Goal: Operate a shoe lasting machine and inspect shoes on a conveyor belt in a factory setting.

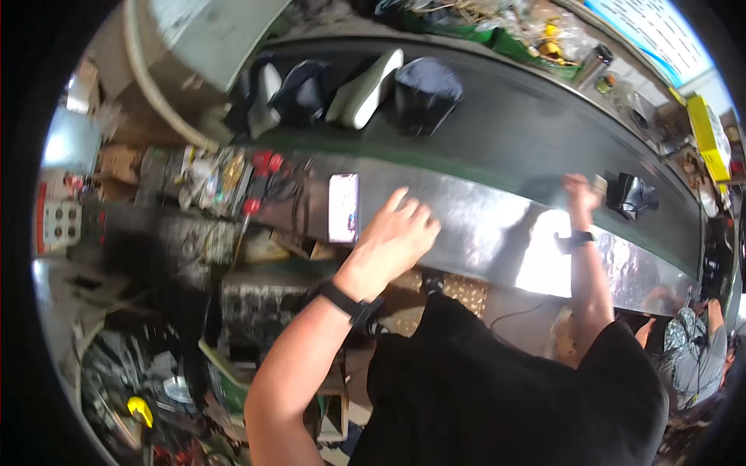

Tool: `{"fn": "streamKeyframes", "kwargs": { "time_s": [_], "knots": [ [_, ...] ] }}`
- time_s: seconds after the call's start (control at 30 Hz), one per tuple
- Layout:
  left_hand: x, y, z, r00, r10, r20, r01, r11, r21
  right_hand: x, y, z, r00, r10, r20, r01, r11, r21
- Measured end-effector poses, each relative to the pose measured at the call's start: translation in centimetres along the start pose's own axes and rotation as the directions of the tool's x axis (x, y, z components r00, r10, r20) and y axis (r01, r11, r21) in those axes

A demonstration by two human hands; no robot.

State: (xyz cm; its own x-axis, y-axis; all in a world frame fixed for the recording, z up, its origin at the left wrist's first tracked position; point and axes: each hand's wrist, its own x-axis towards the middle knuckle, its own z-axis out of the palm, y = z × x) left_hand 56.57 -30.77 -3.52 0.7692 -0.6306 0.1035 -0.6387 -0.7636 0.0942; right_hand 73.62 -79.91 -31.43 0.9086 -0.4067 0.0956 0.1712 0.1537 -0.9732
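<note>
My left hand [395,233] hovers over the metal ledge beside a phone [343,208] with a lit screen. Its index finger is stretched out, the others are loosely bent, and it holds nothing. Farther right, my right hand [581,193] is over the dark conveyor belt [513,116], fingers curled and somewhat blurred. A small pale thing shows at its fingers, too unclear to name. Just right of it lies a shiny black piece [633,196] resembling a shoe upper. At the belt's far left are a white shoe sole [367,92], another pale sole [266,101] and dark shoe-like pieces [427,92].
Red-handled tools [264,165] lie left of the phone. Green bins [536,53] full of scraps line the belt's far side, with a yellow box [707,136] at the right. Another person [695,353] sits at the lower right. Clutter fills the floor at the lower left.
</note>
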Motion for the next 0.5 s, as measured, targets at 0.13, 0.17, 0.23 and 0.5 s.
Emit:
{"fn": "streamKeyframes", "kwargs": {
  "time_s": [0.13,0.17,0.23,0.5],
  "knots": [
    [-3.3,-1.4,3.1,0.981,-0.169,0.096,0.18,0.976,-0.122,-7.8,-4.6,22.9,0.639,0.66,0.395,-0.692,0.718,-0.081],
    [-4.5,-1.6,3.8,0.965,-0.208,0.163,0.234,0.959,-0.163,-10.3,-5.4,27.7,0.684,0.646,0.34,-0.664,0.744,-0.078],
    [-6.4,-1.9,5.4,0.955,-0.275,0.111,0.294,0.925,-0.242,-11.7,-4.9,32.6,0.588,0.668,0.456,-0.731,0.681,-0.055],
    [-8.5,-7.0,4.8,0.801,-0.572,0.173,0.585,0.689,-0.428,-5.6,-3.2,36.4,0.713,0.7,0.046,-0.67,0.661,0.338]
  ]
}}
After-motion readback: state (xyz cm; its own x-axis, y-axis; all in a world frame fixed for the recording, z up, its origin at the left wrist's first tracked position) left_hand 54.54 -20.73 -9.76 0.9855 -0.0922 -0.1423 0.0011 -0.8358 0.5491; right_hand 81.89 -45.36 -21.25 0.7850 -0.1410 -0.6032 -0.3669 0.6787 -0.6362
